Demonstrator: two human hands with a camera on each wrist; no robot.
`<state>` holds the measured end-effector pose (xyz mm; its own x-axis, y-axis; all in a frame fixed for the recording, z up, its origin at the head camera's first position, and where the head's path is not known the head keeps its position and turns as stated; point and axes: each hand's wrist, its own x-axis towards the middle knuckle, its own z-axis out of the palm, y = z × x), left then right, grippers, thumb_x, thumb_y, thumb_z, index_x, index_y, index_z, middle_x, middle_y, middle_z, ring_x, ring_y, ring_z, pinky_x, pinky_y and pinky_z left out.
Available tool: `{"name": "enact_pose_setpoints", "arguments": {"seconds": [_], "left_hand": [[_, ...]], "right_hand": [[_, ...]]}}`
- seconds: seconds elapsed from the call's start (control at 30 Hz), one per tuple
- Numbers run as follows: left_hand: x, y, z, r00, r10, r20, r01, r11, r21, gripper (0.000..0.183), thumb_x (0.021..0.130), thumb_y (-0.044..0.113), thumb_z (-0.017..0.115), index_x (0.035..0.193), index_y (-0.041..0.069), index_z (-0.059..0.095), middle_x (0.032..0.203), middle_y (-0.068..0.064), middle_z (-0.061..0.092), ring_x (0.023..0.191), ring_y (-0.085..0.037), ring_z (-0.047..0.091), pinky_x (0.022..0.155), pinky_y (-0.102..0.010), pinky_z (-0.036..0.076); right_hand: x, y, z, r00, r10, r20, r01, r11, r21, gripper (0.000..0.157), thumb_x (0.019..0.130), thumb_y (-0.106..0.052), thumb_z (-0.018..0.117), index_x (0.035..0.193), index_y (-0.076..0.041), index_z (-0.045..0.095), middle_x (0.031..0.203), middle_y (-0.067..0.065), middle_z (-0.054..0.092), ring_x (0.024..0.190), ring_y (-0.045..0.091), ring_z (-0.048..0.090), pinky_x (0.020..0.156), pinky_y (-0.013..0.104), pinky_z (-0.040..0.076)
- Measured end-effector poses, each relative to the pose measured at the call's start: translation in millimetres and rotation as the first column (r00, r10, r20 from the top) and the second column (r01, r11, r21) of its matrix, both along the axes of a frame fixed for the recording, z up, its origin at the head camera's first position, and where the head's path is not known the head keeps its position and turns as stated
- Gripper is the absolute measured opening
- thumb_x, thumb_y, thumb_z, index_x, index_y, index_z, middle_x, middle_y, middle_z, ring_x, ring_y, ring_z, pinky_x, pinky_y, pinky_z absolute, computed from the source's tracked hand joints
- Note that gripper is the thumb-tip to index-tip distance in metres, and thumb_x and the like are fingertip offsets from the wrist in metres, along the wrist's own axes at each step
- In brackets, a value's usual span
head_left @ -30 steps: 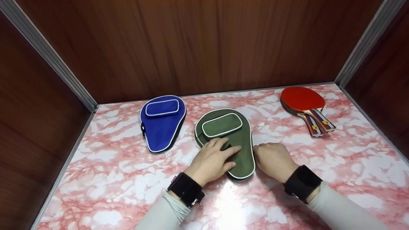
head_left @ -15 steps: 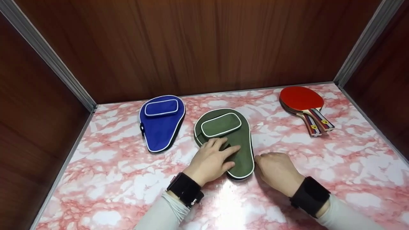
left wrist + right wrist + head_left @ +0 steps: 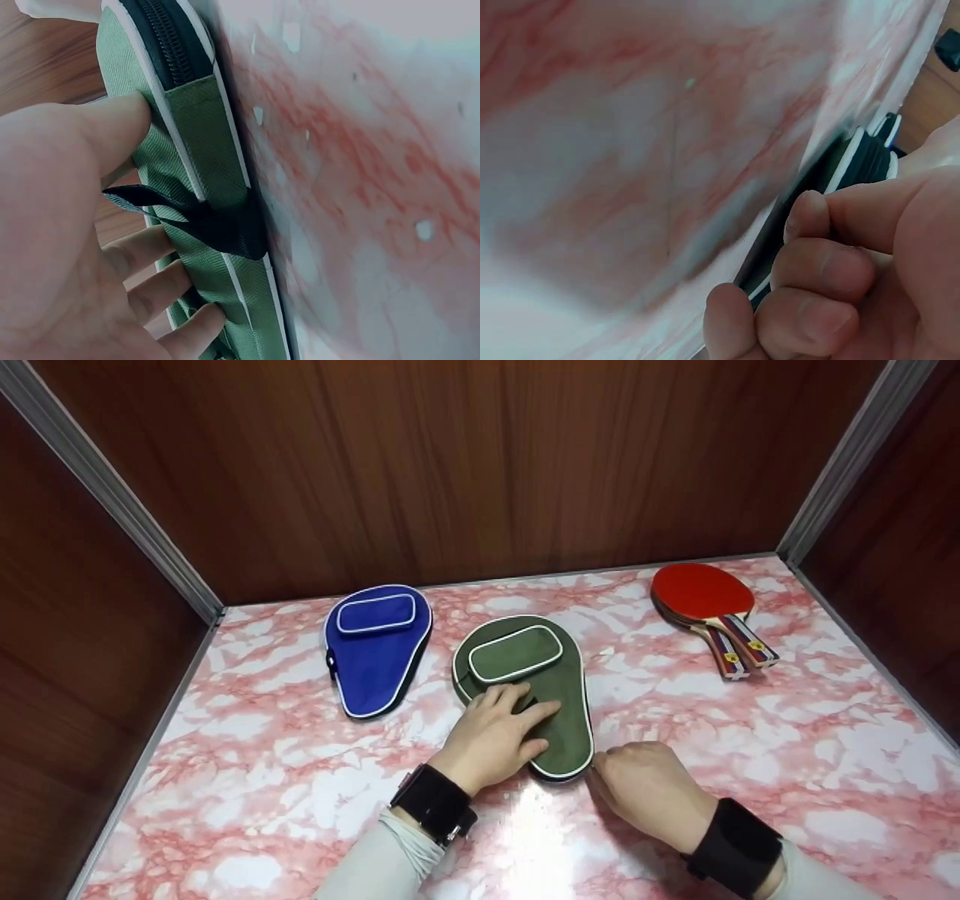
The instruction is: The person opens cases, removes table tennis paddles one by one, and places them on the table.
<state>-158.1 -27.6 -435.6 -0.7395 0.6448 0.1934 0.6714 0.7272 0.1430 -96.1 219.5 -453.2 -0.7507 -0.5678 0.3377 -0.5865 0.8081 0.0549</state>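
A green table tennis paddle case (image 3: 517, 652) with white piping and a front pocket lies in the middle of the table in the head view. My left hand (image 3: 491, 739) rests on its lower left part, fingers spread. The left wrist view shows a black strap loop (image 3: 232, 225) and a stretch of black zipper (image 3: 169, 45) on the case's side. At the lower right edge of the case, my right hand (image 3: 652, 791) has thumb and fingers curled together in a pinch against the zipper side (image 3: 847, 165). The zipper pull itself is hidden by the fingers.
A blue paddle case (image 3: 379, 660) lies to the left at the back. Red table tennis paddles (image 3: 701, 591) are stacked at the back right, handles toward me. Brown wood-look walls (image 3: 480, 472) enclose the marbled table (image 3: 262, 780) at the back and sides.
My right hand has slid down along the green case's right edge toward its narrow end. The left hand stays on the case.
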Motion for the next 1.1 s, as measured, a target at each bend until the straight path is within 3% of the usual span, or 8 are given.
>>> {"name": "enact_pose_setpoints", "arguments": {"seconds": [0.37, 0.6, 0.77, 1.1], "left_hand": [[0.8, 0.9, -0.3, 1.000, 0.014, 0.016, -0.014, 1.000, -0.008, 0.054, 0.108, 0.043, 0.070, 0.160, 0.033, 0.060, 0.162, -0.016, 0.053, 0.145, -0.035, 0.052, 0.119, -0.053, 0.044], [2.3, 0.8, -0.2, 0.999, 0.018, 0.036, -0.018, 1.000, -0.011, 0.054, 0.109, 0.044, 0.069, 0.161, 0.033, 0.059, 0.163, -0.016, 0.052, 0.146, -0.035, 0.050, 0.119, -0.054, 0.044], [2.4, 1.0, -1.0, 0.999, 0.022, 0.041, -0.021, 1.000, -0.013, 0.055, 0.109, 0.044, 0.069, 0.162, 0.034, 0.059, 0.163, -0.016, 0.052, 0.146, -0.035, 0.050, 0.119, -0.053, 0.044], [3.1, 0.1, 1.0, 1.000, 0.015, 0.022, -0.015, 1.000, -0.001, 0.054, 0.109, 0.044, 0.069, 0.160, 0.033, 0.060, 0.161, -0.016, 0.053, 0.145, -0.036, 0.051, 0.117, -0.054, 0.046]], "right_hand": [[10.6, -7.8, -0.2, 0.999, 0.004, -0.044, -0.004, 1.000, 0.001, 0.042, 0.095, -0.016, 0.080, 0.063, -0.018, 0.052, 0.053, -0.003, 0.051, 0.048, 0.021, 0.057, 0.047, 0.042, 0.046], [20.0, -26.6, -6.0, 0.997, 0.030, -0.069, -0.030, 1.000, 0.008, 0.039, 0.093, -0.021, 0.082, 0.065, -0.018, 0.056, 0.053, -0.002, 0.054, 0.047, 0.020, 0.057, 0.047, 0.040, 0.043], [21.0, -39.5, -6.2, 0.996, 0.032, -0.082, -0.031, 0.999, 0.015, 0.035, 0.089, -0.022, 0.085, 0.070, -0.018, 0.057, 0.055, -0.002, 0.056, 0.049, 0.020, 0.060, 0.048, 0.039, 0.045], [18.6, -60.6, -9.9, 0.986, 0.066, -0.155, -0.050, 0.993, 0.105, 0.042, 0.085, -0.026, 0.088, 0.059, -0.020, 0.055, 0.050, -0.005, 0.051, 0.046, 0.014, 0.053, 0.042, 0.036, 0.038]]}}
